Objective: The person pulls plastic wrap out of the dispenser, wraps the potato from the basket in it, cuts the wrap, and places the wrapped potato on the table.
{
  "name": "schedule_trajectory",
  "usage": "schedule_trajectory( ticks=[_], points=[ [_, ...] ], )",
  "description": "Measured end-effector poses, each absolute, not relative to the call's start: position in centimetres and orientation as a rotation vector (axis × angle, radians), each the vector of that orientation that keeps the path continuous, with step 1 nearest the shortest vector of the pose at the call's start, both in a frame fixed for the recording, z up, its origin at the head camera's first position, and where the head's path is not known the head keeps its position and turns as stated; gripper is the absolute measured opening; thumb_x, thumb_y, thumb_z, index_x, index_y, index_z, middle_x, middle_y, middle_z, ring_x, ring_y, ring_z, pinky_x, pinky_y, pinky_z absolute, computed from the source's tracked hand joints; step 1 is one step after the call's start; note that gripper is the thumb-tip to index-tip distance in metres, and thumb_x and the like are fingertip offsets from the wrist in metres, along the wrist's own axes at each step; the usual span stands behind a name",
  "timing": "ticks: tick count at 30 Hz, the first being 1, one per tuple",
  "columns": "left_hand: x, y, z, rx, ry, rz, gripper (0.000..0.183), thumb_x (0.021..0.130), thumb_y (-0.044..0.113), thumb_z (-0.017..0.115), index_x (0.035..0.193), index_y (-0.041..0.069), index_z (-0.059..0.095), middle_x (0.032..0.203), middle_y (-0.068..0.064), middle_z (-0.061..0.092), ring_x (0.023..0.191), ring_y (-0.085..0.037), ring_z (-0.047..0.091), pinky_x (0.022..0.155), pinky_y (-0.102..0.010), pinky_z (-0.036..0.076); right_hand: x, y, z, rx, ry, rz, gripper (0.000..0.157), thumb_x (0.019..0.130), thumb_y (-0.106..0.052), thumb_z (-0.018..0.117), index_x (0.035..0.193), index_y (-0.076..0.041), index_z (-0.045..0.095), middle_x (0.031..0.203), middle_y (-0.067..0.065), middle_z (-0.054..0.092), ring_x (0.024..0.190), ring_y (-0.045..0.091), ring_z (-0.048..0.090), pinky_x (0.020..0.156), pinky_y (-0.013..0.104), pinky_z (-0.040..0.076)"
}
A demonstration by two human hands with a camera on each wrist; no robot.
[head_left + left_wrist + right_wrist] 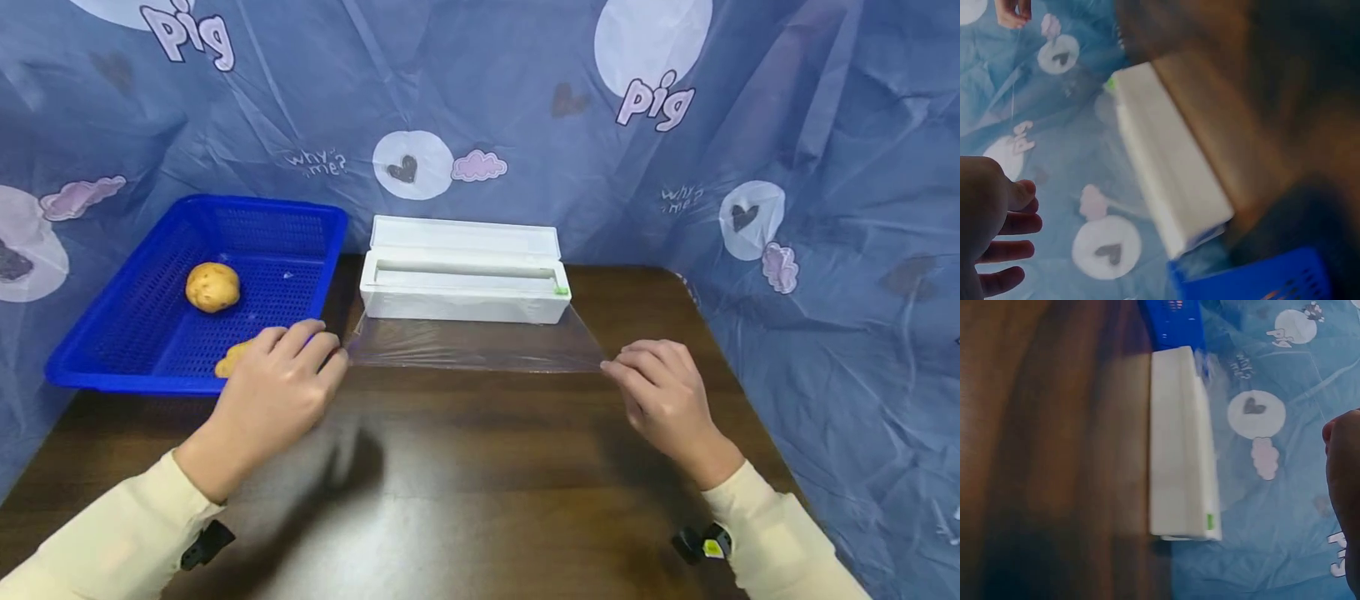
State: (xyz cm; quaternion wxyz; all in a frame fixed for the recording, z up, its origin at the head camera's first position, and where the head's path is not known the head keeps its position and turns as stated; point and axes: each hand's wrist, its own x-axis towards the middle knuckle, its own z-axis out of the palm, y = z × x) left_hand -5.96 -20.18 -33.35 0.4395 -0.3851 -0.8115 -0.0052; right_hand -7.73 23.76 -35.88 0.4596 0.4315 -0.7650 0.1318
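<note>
A sheet of clear plastic wrap (480,346) stretches taut toward me from a white dispenser box (465,303), whose lid stands raised at the back. My left hand (285,383) pinches the front left corner of the wrap between thumb and fingers. At the opposite corner, my right hand (663,396) pinches the edge with its fingertips. Both wrist views show the white box (1169,156) from its ends, with a small green piece (1210,522) at one end. In the right wrist view only part of the right hand (1346,469) appears.
Left of the box sits a blue plastic basket (135,383) holding a potato (213,287). A second yellowish potato (229,360) in it is partly hidden behind my left hand. A patterned blue sheet (480,100) hangs behind the dark wooden table (480,475).
</note>
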Motion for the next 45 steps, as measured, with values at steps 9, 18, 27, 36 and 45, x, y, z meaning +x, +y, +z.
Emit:
schedule_trajectory(
  ticks=[9, 18, 27, 36, 45],
  points=[
    [-4.5, -20.1, -37.8, -1.025, -2.082, 0.041, 0.025, 0.093, 0.004, 0.041, 0.075, -0.003, 0.057, 0.083, -0.017, 0.058, 0.079, -0.036, 0.057, 0.056, -0.042, 0.041, -6.3, 23.4, -40.4, 1.079, -1.896, 0.312, 0.024, 0.095, 0.002, 0.053, 0.086, 0.0, 0.075, 0.081, 0.011, 0.068, 0.078, 0.035, 0.064, 0.067, 0.05, 0.048],
    [-4.5, -19.7, -42.6, -1.071, -2.157, 0.146, 0.028, 0.09, 0.007, 0.04, 0.065, 0.003, 0.053, 0.069, -0.01, 0.046, 0.066, -0.028, 0.047, 0.053, -0.039, 0.033, -6.2, 23.6, -45.1, 1.101, -2.032, 0.271, 0.027, 0.098, -0.002, 0.049, 0.087, -0.002, 0.074, 0.085, 0.009, 0.067, 0.082, 0.031, 0.065, 0.071, 0.049, 0.05],
    [-5.2, -19.3, -45.2, -1.061, -2.201, 0.083, 0.027, 0.087, 0.006, 0.04, 0.063, 0.001, 0.052, 0.069, -0.013, 0.046, 0.065, -0.03, 0.045, 0.051, -0.04, 0.031, -6.7, 23.4, -47.4, 1.123, -2.165, 0.295, 0.03, 0.102, -0.008, 0.047, 0.09, -0.003, 0.074, 0.088, 0.007, 0.068, 0.086, 0.029, 0.064, 0.076, 0.047, 0.05],
    [-5.5, -18.9, -45.8, -1.017, -2.252, 0.073, 0.028, 0.086, 0.007, 0.04, 0.063, 0.003, 0.055, 0.07, -0.013, 0.049, 0.067, -0.031, 0.047, 0.051, -0.04, 0.032, -6.9, 23.7, -48.3, 1.129, -2.364, 0.285, 0.041, 0.11, -0.02, 0.04, 0.092, -0.007, 0.075, 0.092, 0.003, 0.068, 0.09, 0.024, 0.063, 0.078, 0.043, 0.051],
    [-5.8, -19.0, -46.2, -0.998, -2.311, 0.107, 0.032, 0.088, 0.008, 0.038, 0.064, 0.003, 0.058, 0.069, -0.012, 0.05, 0.066, -0.03, 0.048, 0.052, -0.039, 0.033, -7.6, 23.1, -48.6, 1.197, -2.385, 0.259, 0.026, 0.102, -0.014, 0.05, 0.092, -0.006, 0.073, 0.093, 0.003, 0.067, 0.091, 0.024, 0.062, 0.077, 0.041, 0.051]
  ],
)
